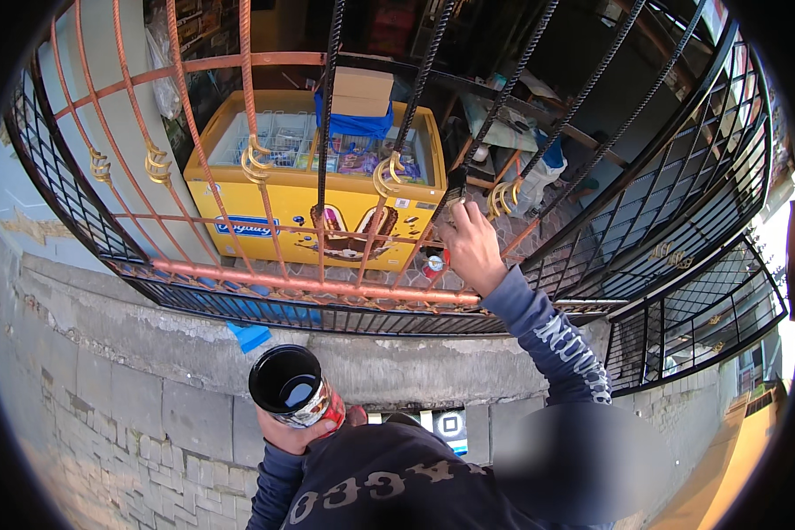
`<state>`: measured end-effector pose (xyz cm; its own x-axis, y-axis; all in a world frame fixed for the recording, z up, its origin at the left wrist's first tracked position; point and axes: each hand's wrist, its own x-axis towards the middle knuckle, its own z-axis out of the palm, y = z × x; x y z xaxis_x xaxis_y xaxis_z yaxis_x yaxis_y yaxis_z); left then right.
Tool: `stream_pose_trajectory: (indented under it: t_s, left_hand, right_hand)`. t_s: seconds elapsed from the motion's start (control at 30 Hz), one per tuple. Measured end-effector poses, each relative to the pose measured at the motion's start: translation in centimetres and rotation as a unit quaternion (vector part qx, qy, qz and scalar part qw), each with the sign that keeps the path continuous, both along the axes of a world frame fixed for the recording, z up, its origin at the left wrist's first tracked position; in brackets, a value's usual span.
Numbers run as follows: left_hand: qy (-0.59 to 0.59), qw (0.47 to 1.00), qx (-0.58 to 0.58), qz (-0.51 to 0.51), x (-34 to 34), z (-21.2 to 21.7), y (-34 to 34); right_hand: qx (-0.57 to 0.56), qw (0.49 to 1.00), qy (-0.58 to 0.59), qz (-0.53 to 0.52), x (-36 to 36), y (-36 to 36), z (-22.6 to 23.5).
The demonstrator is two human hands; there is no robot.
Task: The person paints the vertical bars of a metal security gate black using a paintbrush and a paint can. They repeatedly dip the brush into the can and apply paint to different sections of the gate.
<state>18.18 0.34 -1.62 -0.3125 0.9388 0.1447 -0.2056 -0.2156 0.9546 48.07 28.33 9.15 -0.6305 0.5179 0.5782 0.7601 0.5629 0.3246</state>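
My left hand (293, 433) is wrapped round an open paint can (316, 408), its inside dark and holding shiny black paint (297, 390). The can is held low, in front of my body. My right hand (475, 247) reaches out to the window grille (371, 289) with its fingers closed on a paintbrush (457, 184). The dark bristles point up, against or very close to a twisted bar; actual contact I cannot tell. Several upper bars are black, while the left bars and the lower rail are reddish brown. Gold curled ornaments (387, 175) sit on the bars.
Behind the grille stands a yellow chest freezer (291, 199) with a cardboard box (362, 91) on top. A cluttered table (499, 124) is farther right. A concrete ledge (177, 322) runs below the grille, with a blue scrap (249, 336) on it. Black mesh panels (680, 203) curve round the right.
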Motion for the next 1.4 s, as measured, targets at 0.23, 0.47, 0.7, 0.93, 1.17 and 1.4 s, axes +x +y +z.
stream_pose_trajectory:
  t_s: [0.23, 0.47, 0.7, 0.93, 1.17, 1.4]
  left_hand:
    - [0.002, 1.000, -0.005, -0.010, -0.8, -0.2, 0.0]
    - [-0.050, 0.998, -0.020, -0.039, -0.5, 0.7, 0.0]
    - [0.016, 0.999, 0.035, -0.029, -0.5, 1.6, 0.8]
    - [-0.047, 0.998, -0.004, -0.041, -0.1, 2.3, 0.4]
    - [0.053, 0.999, 0.004, 0.002, -0.5, 1.1, 0.7]
    - [-0.019, 0.998, 0.056, -0.038, 0.3, 3.7, 1.3]
  right_hand:
    - [-0.018, 1.000, -0.009, 0.023, 0.0, 0.1, -1.6]
    - [-0.071, 0.996, -0.042, 0.019, -0.5, 0.3, -2.5]
    - [-0.116, 0.988, -0.094, -0.043, -0.4, 0.5, -3.4]
    - [-0.053, 0.994, -0.086, -0.036, -0.3, 0.5, -4.4]
    - [-0.042, 0.998, -0.045, 0.001, -0.7, 0.0, -5.0]
    - [-0.080, 0.996, -0.031, -0.004, -0.8, 0.2, -5.1]
